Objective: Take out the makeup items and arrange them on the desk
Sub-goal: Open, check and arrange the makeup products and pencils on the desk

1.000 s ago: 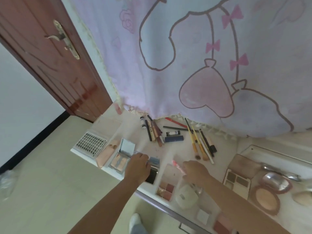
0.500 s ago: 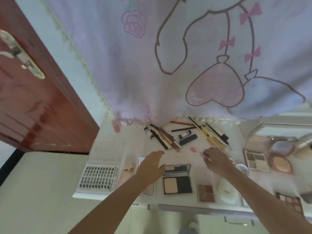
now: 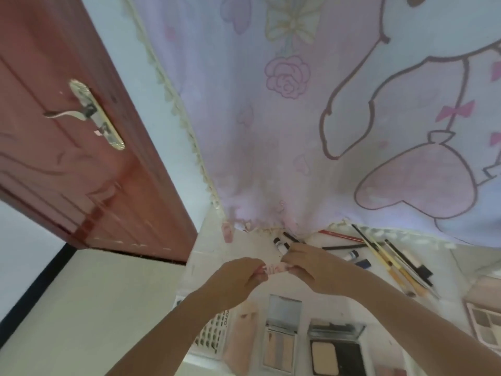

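Note:
Both hands hold a small pink tube (image 3: pixel 276 268) above the white desk (image 3: pixel 252 248). My left hand (image 3: pixel 238 278) pinches its left end and my right hand (image 3: pixel 311 267) grips its right end. Laid out on the desk are a black powder compact (image 3: pixel 334 354), a mirrored concealer palette (image 3: pixel 282 335), a lash tray (image 3: pixel 214 335), a pale pink case (image 3: pixel 244 337), several brushes and pencils (image 3: pixel 393 264) and an eyeshadow palette (image 3: pixel 485 324) at the right edge.
A pink cartoon curtain (image 3: pixel 339 118) hangs over the desk's back edge and covers some pencil tips. A red-brown door (image 3: pixel 76 147) with a metal handle (image 3: pixel 89 112) stands to the left. Pale floor (image 3: pixel 81 308) lies left of the desk.
The view has tilted up and left. My two hands have come together at the back left of the desk, and the pink tube held by the right hand is now held by both.

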A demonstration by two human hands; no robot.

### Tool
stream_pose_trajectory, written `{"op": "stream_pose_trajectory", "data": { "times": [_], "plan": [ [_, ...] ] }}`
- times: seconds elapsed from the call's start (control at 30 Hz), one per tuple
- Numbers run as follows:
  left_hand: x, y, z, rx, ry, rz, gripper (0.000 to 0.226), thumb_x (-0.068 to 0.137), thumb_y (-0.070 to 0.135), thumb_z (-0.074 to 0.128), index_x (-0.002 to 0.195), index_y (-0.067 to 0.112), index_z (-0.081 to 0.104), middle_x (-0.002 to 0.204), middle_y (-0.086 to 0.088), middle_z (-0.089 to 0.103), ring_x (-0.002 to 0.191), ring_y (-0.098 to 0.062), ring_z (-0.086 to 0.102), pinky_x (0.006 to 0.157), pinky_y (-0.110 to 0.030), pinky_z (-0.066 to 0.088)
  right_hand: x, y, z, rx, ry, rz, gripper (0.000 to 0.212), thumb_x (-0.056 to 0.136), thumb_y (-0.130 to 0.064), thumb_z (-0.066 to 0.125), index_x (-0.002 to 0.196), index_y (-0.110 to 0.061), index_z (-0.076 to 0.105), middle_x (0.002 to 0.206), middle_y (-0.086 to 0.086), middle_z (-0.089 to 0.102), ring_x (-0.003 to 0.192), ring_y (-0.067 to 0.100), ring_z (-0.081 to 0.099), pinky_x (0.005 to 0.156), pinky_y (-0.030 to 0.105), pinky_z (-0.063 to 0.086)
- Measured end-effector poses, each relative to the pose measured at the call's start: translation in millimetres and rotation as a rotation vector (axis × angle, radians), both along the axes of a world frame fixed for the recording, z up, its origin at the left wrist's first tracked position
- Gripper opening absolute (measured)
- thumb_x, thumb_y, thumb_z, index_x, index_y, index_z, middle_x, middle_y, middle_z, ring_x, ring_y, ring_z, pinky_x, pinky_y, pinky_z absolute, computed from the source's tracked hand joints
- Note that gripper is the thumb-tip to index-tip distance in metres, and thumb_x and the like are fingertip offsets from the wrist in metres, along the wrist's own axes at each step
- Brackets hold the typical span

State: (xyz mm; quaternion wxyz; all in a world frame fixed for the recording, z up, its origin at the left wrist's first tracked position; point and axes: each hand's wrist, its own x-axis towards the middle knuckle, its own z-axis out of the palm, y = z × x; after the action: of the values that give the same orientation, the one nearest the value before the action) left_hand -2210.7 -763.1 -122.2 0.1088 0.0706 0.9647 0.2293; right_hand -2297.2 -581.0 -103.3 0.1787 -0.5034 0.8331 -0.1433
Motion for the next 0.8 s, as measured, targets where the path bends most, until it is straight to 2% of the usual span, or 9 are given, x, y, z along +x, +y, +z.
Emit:
{"op": "stream_pose_trajectory", "data": {
  "times": [0.07, 0.13, 0.2, 0.27, 0.33, 0.47, 0.63, 0.7, 0.8],
  "plan": [
    [-5, -12, 3, 0.020, -0.037, 0.021, 0.018, 0.098, 0.026, 0.039, 0.092, 0.013, 0.051, 0.065, 0.014, 0.032, 0.067, -0.013, 0.037, 0.057, -0.020, 0.026, -8, -14, -4, -0.034, 0.050, 0.062, 0.049, 0.094, -0.037, 0.024, 0.121, -0.008, 0.053, 0.115, 0.008, 0.052, 0.104, 0.019, 0.049, 0.084, 0.016, 0.031],
    [-9, -21, 4, 0.109, -0.086, 0.039, 0.018, 0.097, 0.024, 0.041, 0.081, 0.019, 0.047, 0.063, 0.013, 0.035, 0.058, -0.008, 0.037, 0.054, -0.016, 0.029, -11, -25, -6, -0.041, 0.075, 0.113, 0.059, 0.088, -0.042, 0.019, 0.118, -0.007, 0.056, 0.112, 0.009, 0.054, 0.101, 0.021, 0.051, 0.085, 0.019, 0.034],
    [-8, -38, 1, 0.205, -0.192, 0.106, 0.028, 0.097, 0.023, 0.041, 0.070, 0.026, 0.041, 0.059, 0.010, 0.037, 0.050, -0.003, 0.036, 0.050, -0.014, 0.029, -19, -27, -6, -0.023, 0.092, 0.070, 0.041, 0.091, -0.027, 0.033, 0.113, -0.006, 0.060, 0.110, 0.007, 0.058, 0.101, 0.019, 0.054, 0.088, 0.019, 0.036],
    [-2, -70, -1, 0.363, -0.293, 0.299, 0.030, 0.098, 0.020, 0.041, 0.068, 0.024, 0.045, 0.054, 0.008, 0.035, 0.041, -0.003, 0.036, 0.045, -0.015, 0.029, -38, -18, -1, -0.068, 0.189, -0.054, 0.022, 0.089, -0.011, 0.049, 0.104, -0.006, 0.066, 0.103, 0.003, 0.062, 0.097, 0.014, 0.060, 0.085, 0.012, 0.036],
    [2, -103, -3, 0.424, -0.309, 0.428, 0.032, 0.097, 0.020, 0.041, 0.066, 0.017, 0.046, 0.048, 0.008, 0.034, 0.035, -0.002, 0.035, 0.045, -0.018, 0.029, -53, -6, 4, -0.019, 0.131, -0.238, 0.024, 0.095, -0.009, 0.044, 0.113, -0.007, 0.060, 0.109, 0.006, 0.058, 0.100, 0.017, 0.057, 0.082, 0.009, 0.033],
    [-10, -113, -2, 0.354, -0.259, 0.291, 0.026, 0.097, 0.026, 0.041, 0.073, 0.021, 0.050, 0.045, 0.009, 0.044, 0.041, -0.003, 0.041, 0.050, -0.020, 0.035, -43, -23, 4, -0.043, 0.025, -0.284, 0.027, 0.094, -0.013, 0.045, 0.117, -0.011, 0.059, 0.100, 0.004, 0.055, 0.091, 0.017, 0.055, 0.079, 0.013, 0.039],
    [-29, -108, 7, 0.417, -0.215, 0.149, 0.024, 0.098, 0.019, 0.040, 0.075, 0.017, 0.047, 0.052, 0.003, 0.045, 0.037, 0.004, 0.044, 0.047, -0.008, 0.034, -22, -60, 6, -0.145, 0.022, -0.296, 0.037, 0.088, -0.027, 0.040, 0.110, -0.008, 0.062, 0.089, 0.006, 0.051, 0.081, 0.019, 0.051, 0.068, 0.009, 0.034],
    [-32, -111, 8, 0.440, -0.213, 0.110, 0.021, 0.098, 0.018, 0.040, 0.080, 0.011, 0.049, 0.052, 0.003, 0.044, 0.037, 0.004, 0.043, 0.046, -0.007, 0.033, -19, -68, 10, -0.148, 0.019, -0.306, 0.029, 0.092, -0.020, 0.045, 0.111, -0.007, 0.062, 0.088, 0.004, 0.049, 0.080, 0.015, 0.047, 0.069, 0.005, 0.034],
    [-35, -114, 4, 0.430, -0.227, 0.070, 0.025, 0.098, 0.020, 0.040, 0.074, 0.017, 0.047, 0.053, 0.004, 0.044, 0.036, 0.005, 0.043, 0.045, -0.007, 0.033, -14, -79, 8, -0.139, -0.012, -0.307, 0.024, 0.092, -0.010, 0.047, 0.111, -0.006, 0.061, 0.088, 0.002, 0.045, 0.079, 0.014, 0.044, 0.067, 0.005, 0.033]
  ]
}}
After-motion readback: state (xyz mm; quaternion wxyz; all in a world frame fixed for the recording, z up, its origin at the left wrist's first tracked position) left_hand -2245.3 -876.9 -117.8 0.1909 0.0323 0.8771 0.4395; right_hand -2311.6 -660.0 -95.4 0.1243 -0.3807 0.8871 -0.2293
